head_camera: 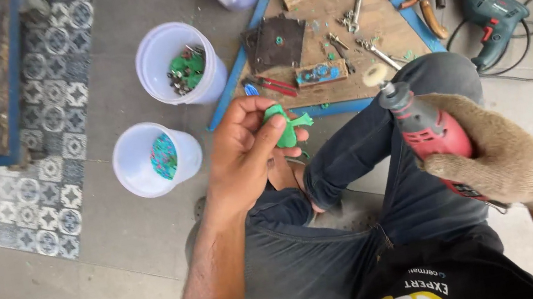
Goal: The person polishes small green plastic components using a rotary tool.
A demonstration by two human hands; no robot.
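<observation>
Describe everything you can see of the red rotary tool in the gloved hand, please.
The rotary tool is a slim handheld grinder with a red plastic body, a dark grey nose and a small round cream-coloured buffing tip at its end. The right hand, in a beige knitted glove, grips its body. It is tilted, tip up and to the left, above the person's raised knee in dark jeans. The tip touches nothing and stands apart from the green piece in the bare left hand.

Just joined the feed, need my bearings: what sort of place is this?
Likely an informal floor workshop: a wooden work board strewn with hand tools, a green power drill on the floor, and a red rotary tool in the gloved right hand.
</observation>
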